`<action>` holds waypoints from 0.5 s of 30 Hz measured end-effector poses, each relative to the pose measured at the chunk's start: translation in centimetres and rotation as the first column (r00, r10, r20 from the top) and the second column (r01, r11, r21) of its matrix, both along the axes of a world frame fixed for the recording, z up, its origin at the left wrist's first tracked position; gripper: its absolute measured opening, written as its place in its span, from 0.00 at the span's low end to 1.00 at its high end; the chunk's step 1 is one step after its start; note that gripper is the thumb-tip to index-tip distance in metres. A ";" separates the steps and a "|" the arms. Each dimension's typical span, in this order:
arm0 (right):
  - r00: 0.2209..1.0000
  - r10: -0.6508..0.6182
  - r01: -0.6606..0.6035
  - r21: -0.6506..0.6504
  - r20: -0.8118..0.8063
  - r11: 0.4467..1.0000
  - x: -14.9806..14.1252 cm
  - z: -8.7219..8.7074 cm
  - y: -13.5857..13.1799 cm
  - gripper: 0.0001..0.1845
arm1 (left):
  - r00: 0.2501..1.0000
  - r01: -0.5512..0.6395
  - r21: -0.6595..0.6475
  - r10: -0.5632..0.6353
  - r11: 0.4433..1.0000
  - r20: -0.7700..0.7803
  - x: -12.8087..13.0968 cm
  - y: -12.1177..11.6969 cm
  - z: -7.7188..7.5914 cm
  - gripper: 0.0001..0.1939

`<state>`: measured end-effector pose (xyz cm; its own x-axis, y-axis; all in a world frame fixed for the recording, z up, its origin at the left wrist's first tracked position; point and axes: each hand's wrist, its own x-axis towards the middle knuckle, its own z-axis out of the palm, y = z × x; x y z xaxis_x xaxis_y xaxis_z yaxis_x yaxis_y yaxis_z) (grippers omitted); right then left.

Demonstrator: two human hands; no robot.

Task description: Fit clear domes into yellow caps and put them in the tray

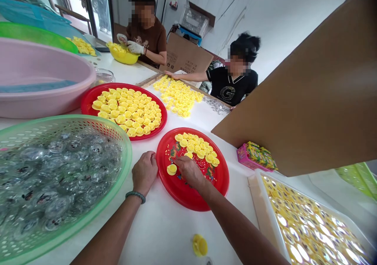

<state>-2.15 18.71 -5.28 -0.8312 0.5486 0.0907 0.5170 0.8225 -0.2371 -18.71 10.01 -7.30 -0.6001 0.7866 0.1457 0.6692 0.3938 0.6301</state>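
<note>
My left hand, wearing a dark beaded bracelet, rests on the white table with curled fingers against the left rim of a round red tray. Whether it grips anything is hidden. Over that tray, my right hand has its fingers pinched together; I cannot make out what is between them. Just left of its fingertips lies one small yellow hat-shaped plastic piece. A cluster of similar yellow pieces covers the tray's far side. Another yellow piece is on the table near me.
Left: a green basket of clear-wrapped items, a pink basin, and a second red tray of yellow pieces. Right: a white bin of shiny yellow pieces, a pink box, and overhanging cardboard. Two people sit opposite.
</note>
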 end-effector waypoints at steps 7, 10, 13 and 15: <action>0.978 -0.139 0.132 -0.057 -0.157 0.990 -0.1 -0.2 0.4 0.13 | 1.000 0.002 0.000 -0.002 1.000 -0.001 -0.1 0.0 0.0 0.11; 0.946 -0.179 0.148 -0.131 -0.270 0.980 0.1 0.9 -0.2 0.11 | 1.000 0.005 0.009 -0.005 1.000 0.001 0.0 0.0 -0.1 0.12; 0.936 -0.139 0.074 -0.204 -0.324 0.976 0.1 2.5 -1.3 0.10 | 1.000 0.011 0.011 -0.011 1.000 -0.003 0.0 0.0 -0.1 0.12; 0.954 -0.078 0.009 -0.232 -0.291 0.973 0.0 3.3 -2.0 0.10 | 1.000 0.005 0.009 -0.005 1.000 -0.012 0.0 0.0 -0.1 0.11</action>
